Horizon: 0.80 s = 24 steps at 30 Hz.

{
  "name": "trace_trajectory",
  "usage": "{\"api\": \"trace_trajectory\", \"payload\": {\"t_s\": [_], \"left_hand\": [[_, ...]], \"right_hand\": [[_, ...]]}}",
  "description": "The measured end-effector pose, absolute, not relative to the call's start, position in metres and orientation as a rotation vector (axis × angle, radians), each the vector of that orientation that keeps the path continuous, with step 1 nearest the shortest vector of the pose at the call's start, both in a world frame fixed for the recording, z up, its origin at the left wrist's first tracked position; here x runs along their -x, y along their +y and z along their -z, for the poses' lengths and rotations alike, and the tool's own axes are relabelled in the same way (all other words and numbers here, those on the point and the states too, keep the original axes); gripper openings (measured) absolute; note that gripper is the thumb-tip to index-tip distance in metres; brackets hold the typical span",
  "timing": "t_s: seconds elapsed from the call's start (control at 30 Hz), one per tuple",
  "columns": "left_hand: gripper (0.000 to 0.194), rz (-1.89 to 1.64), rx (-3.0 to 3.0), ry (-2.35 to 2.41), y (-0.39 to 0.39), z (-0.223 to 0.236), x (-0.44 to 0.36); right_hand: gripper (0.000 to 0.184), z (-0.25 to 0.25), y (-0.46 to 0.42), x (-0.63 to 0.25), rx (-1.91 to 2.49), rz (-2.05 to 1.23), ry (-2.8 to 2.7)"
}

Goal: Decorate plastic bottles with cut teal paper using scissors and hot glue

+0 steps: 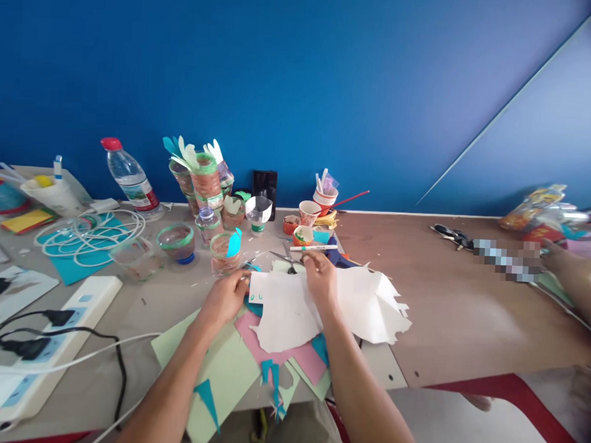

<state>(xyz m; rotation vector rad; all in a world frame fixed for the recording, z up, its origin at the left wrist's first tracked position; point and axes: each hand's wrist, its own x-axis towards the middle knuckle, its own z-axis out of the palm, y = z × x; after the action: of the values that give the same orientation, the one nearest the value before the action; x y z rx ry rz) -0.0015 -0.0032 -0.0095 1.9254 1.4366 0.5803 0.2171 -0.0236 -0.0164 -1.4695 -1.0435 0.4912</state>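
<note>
A white sheet of paper (291, 316) with ragged cut edges and two small green marks at its upper left lies in front of me. My left hand (227, 298) is closed, its fingertips pinching the paper's upper left corner. Over the top edge of the paper is my right hand (320, 278), with fingers curled in on the sheet; exactly what lies under the fingertips is partly hidden. Scissors (292, 268) rest just left of those fingers. A white marker (312, 248) lies right behind them. Green paper (228, 362), pink paper (251, 334) and blue scraps (270, 372) spread beneath.
Decorated cups (206, 182) with paper leaves stand at the back, beside a tilted water bottle (131, 175). On the left are a coiled white cable (92, 235) and a power strip (69, 342). Another person's hand (568, 266) is at far right.
</note>
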Motion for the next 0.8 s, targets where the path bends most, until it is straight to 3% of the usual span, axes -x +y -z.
{"api": "trace_trajectory", "payload": {"t_s": [0.17, 0.37, 0.57, 0.8], "left_hand": [[0.033, -0.598, -1.831, 1.335, -0.002, 0.014, -0.001], [0.03, -0.658, -1.692, 1.242, 0.0, 0.019, -0.003], [0.026, -0.646, -1.56, 1.229, -0.002, 0.015, -0.003], [0.021, -0.7, -1.581, 1.162, -0.004, 0.019, -0.005]], "right_hand": [[0.027, 0.01, -0.03, -0.209, 1.952, -0.171, -1.45], [0.031, -0.008, -0.03, -0.206, 2.363, -0.108, -1.753], [0.03, -0.013, -0.014, -0.216, 2.46, -0.168, -1.954], [0.043, -0.021, -0.006, -0.215, 2.489, -0.22, -2.097]]}}
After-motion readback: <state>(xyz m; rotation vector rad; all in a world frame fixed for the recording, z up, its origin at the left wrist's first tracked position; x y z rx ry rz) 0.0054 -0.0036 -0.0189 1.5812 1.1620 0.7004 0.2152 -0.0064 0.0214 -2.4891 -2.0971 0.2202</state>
